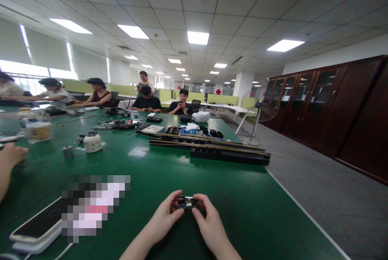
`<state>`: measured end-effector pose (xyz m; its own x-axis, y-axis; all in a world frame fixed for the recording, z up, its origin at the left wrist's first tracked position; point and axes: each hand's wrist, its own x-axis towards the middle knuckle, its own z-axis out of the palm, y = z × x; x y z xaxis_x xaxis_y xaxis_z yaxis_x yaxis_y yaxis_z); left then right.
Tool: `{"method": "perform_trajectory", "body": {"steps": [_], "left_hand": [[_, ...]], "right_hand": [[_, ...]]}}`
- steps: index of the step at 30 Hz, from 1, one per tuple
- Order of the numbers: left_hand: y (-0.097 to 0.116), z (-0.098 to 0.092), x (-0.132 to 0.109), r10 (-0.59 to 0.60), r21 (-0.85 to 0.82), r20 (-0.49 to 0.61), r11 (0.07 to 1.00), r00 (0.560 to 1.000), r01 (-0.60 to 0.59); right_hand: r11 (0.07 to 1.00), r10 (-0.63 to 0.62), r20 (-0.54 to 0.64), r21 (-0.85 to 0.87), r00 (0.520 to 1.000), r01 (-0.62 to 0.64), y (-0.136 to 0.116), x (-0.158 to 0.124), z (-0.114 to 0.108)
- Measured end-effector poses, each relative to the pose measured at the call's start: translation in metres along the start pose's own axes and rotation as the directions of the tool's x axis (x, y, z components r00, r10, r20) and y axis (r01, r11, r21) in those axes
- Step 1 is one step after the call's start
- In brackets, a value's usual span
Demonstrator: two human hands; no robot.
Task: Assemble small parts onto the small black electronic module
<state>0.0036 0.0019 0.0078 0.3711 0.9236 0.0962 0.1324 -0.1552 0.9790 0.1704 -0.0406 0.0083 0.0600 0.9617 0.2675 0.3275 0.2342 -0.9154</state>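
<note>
Between my two hands I hold a small black device (187, 202) with pale and shiny parts showing on its upper face; its exact kind is too small to make out. My left hand (165, 215) pinches its left end between thumb and fingers. On the opposite end, my right hand (209, 219) grips with the thumb in front and fingers behind. Both forearms rest over the near edge of the green table (242, 207). To the left lies a phone (39, 221) on a white base, beside a blurred-out patch.
Long black rails with thin brass-coloured rods (230, 157) lie across the table ahead. A white jar (92, 142), a grey cylinder (68, 152) and a tub (41, 131) stand left. Another person's hand (13, 154) is at far left. Several people sit beyond; a fan (257, 106) stands right.
</note>
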Motion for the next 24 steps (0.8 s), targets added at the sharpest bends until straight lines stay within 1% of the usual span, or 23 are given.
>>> {"method": "perform_trajectory", "body": {"steps": [3,6,12,20,24], "left_hand": [[0.0012,0.0,-0.002,0.034,0.139,-0.024,0.99,0.999,-0.031],[0.0032,-0.0002,-0.0037,0.061,0.231,-0.018,0.971,0.998,-0.055],[0.0001,-0.0012,-0.0031,0.061,0.264,0.019,0.962,0.998,-0.064],[0.0022,-0.0016,-0.0058,0.125,0.432,0.041,0.892,0.991,-0.13],[0.0024,-0.0023,-0.004,0.119,0.483,0.057,0.865,0.991,-0.132]], "right_hand": [[1.0,0.002,0.002,-0.02,1.0,-0.002,-0.0002,0.0003,-0.0001],[0.998,0.012,0.007,-0.063,1.0,-0.012,-0.0008,0.0004,-0.0014],[0.993,0.036,0.025,-0.111,0.999,-0.033,-0.002,-0.0009,-0.0027],[0.985,0.029,0.033,-0.17,0.999,-0.023,-0.002,-0.0014,-0.0021],[0.98,0.036,0.031,-0.198,0.999,-0.029,-0.0033,-0.002,-0.002]]}}
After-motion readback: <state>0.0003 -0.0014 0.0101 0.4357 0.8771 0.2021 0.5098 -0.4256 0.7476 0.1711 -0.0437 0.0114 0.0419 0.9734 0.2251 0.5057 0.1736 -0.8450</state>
